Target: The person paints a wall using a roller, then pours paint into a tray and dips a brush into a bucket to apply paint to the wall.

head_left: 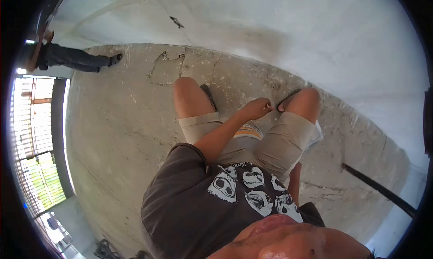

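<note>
My left hand (259,108) reaches forward between my knees, above the floor. Its fingers are curled together; whether anything small is inside them I cannot make out. Below my left forearm, between my thighs, shows part of a white object with orange and yellow stripes (248,131), mostly covered by my shorts. My right arm hangs beside my right thigh. Only a bit of my right hand (296,168) shows at the thigh's edge, with its fingers hidden. A pale edge (315,136) of something under me sticks out past my right leg.
Cracked concrete floor (122,110) surrounds me, with a white wall (293,24) ahead. Another person's legs (76,58) are at the far left. A dark pole (379,189) slants in from the right. A barred window (38,146) is at the left, and a dark tangled heap (106,250) lies lower left.
</note>
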The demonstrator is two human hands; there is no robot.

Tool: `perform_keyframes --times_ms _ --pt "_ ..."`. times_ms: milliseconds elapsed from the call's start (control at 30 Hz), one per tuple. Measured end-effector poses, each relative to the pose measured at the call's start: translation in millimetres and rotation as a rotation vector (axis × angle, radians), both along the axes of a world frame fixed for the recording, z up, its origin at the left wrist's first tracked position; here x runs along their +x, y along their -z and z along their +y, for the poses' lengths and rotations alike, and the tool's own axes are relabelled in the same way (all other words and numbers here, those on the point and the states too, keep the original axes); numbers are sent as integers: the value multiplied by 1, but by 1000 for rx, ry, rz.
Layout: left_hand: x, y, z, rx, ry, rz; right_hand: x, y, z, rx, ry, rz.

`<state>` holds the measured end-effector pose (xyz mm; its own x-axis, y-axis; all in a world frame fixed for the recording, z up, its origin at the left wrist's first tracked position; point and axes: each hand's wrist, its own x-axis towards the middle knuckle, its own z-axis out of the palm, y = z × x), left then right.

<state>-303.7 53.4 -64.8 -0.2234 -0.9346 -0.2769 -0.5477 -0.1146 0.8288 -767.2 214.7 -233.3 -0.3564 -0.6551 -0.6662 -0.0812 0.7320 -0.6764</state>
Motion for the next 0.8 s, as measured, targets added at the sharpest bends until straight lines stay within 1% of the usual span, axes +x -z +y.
perform_keyframes --times_ms 33,67,100,133,167,233,267,300,333,367,400,433,467,500,533,567,600,633,667,700,733,767,800 --pt "-1 -5 -1 -16 -40 75 29 -15 -17 26 119 -3" --pt "-3 -10 0 -28 -76 151 35 -50 -32 18 104 5" --pt "-6 -21 2 -42 -89 158 57 -90 -52 -66 105 242" --pt "-8 -35 3 -56 -133 272 73 -117 -71 -156 108 477" --pt "-10 -50 4 -73 -175 385 79 -129 -85 -176 96 478" --pt "-16 -70 8 -141 -174 427 89 -147 -104 -492 -51 773" --pt "-21 -77 11 -192 -166 464 114 -179 -112 -506 -65 770" --pt "-27 -83 16 -208 -187 459 158 -226 -116 -627 -153 757" --pt "-30 -90 18 -254 -168 472 192 -252 -119 -753 -239 734" --pt "-30 -97 19 -309 -143 480 208 -253 -125 -783 -247 715" --pt "-28 -105 22 -335 -153 467 218 -255 -129 -832 -343 668" --pt "-27 -113 26 -308 -163 502 232 -263 -131 -881 -435 623" --pt "-24 -119 27 -281 -166 536 247 -272 -133 -976 -549 432" --pt "-21 -122 28 -303 -162 525 269 -288 -134 -932 -655 307" --pt "-18 -120 32 -292 -187 596 286 -295 -128 -884 -754 184" --pt "-14 -117 34 -274 -209 670 299 -282 -125 -986 -837 168" --pt "-10 -110 36 -284 -195 663 311 -268 -124 -1087 -921 155" --pt "-3 -102 37 -312 -286 666 326 -274 -120 -1101 -910 155" --pt "3 -95 38 -340 -383 668 341 -282 -118 -1091 -966 113" --pt "9 -94 40 -349 -384 659 350 -288 -118 -1077 -1025 66" --pt "16 -92 45 -312 -555 862 353 -291 -118 -1085 -1024 55" --pt "24 -91 49 -270 -725 1064 354 -293 -117 -967 -1119 66" --pt "39 -87 51 -320 -839 922 353 -293 -117 -847 -1212 80"
